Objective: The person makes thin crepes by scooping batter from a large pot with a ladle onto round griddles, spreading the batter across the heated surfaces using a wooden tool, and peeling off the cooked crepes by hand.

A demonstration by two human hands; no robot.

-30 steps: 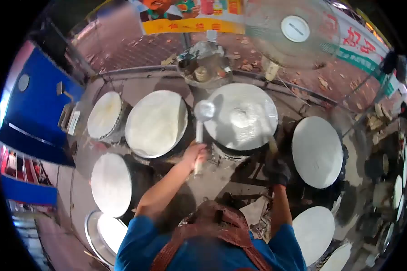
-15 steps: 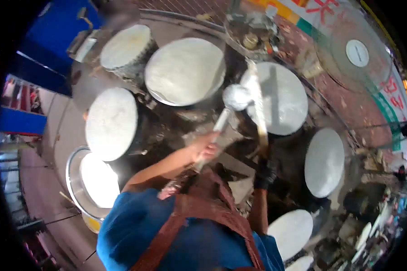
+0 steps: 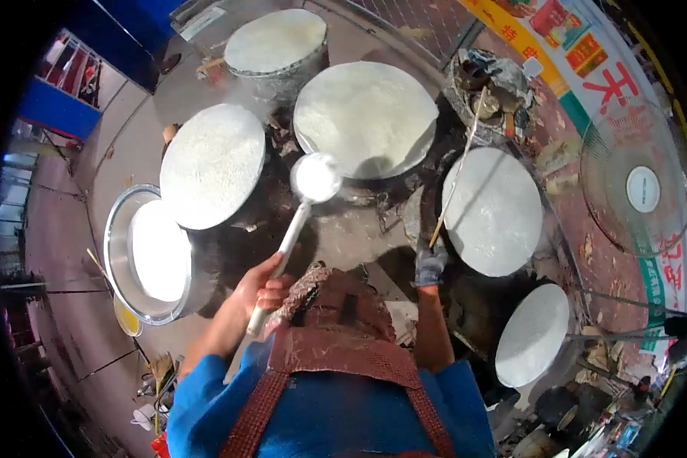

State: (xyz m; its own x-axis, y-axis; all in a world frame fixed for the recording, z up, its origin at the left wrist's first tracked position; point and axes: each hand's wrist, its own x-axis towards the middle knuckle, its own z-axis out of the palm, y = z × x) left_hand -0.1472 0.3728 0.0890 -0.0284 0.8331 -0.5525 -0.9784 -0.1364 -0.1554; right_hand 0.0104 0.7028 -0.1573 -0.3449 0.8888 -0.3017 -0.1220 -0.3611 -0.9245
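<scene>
White-handled ladle point(image 3: 313, 184) is seen from the head view, clasped in the left hand point(image 3: 264, 291), its bowl before the far griddle point(image 3: 365, 120). Beside the right griddle point(image 3: 500, 217), a thin tool point(image 3: 456, 181) is gripped by the right hand point(image 3: 429, 267) (gloved). White contents point(image 3: 160, 252) are held in the left basin point(image 3: 119, 246).

On the banner point(image 3: 588, 49) at far right stands a large red 天, with seemingly 特 on its yellow strip point(image 3: 520, 43), while the round white disc's point(image 3: 643, 189) print is illegible.
</scene>
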